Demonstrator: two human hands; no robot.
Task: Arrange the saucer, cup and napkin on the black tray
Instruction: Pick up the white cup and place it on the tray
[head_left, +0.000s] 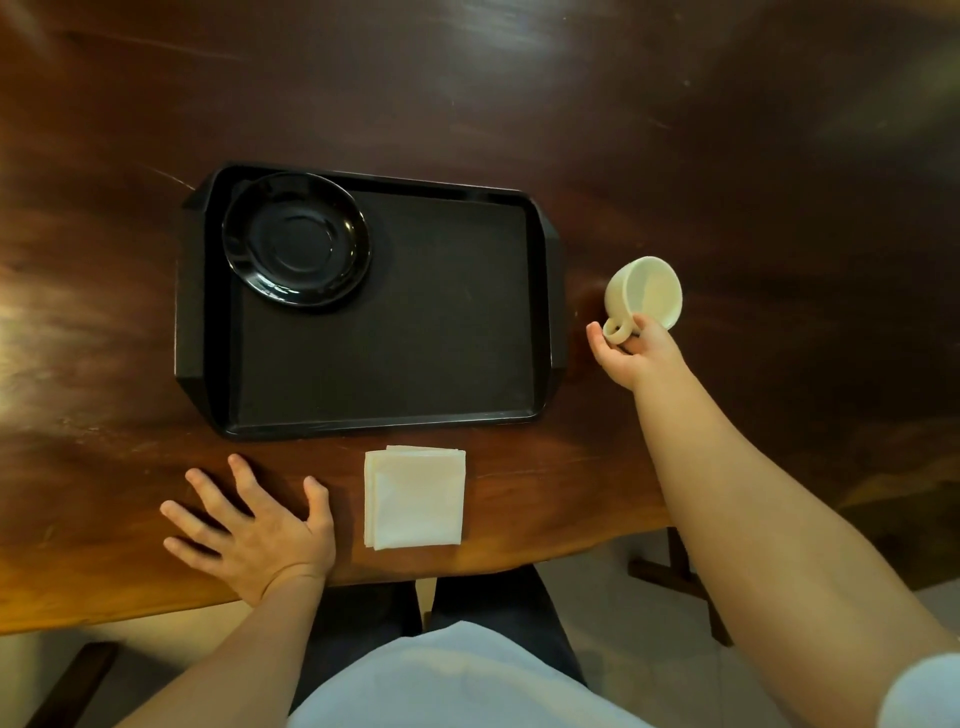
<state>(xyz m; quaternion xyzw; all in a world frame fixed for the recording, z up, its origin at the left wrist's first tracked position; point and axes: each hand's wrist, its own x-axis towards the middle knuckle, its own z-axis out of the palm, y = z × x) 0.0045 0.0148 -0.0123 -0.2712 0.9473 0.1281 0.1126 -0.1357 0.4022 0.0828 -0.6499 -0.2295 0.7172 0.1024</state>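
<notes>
Two hands in view over a dark wooden worktop (675, 130). Black tray (395, 332) sits mid-worktop, long side running left-right, raised rim all round, handle lips at both short ends. Most of the tray floor is bare: whole right half and the near-left part are open. Worktop beyond the tray and to its right is open too; near edge of the worktop runs just below the napkin.

Left hand (254, 535) lies flat, palm down, fingers spread wide, on the worktop near the front edge, between the tray's near-left corner and the napkin, holding nothing. Right hand (631, 353) is off the tray's right end, fingers pinched on the handle of the white cup (647, 293); cup is tilted, its mouth facing the camera, inside looks empty. Can't tell whether the cup is touching the worktop.

Black saucer (296, 241) sits in the tray's far-left corner, rim close against the tray wall, nothing on it. White folded napkin (415, 499) lies on the worktop just in front of the tray's near edge, apart from it, right of the left hand.
</notes>
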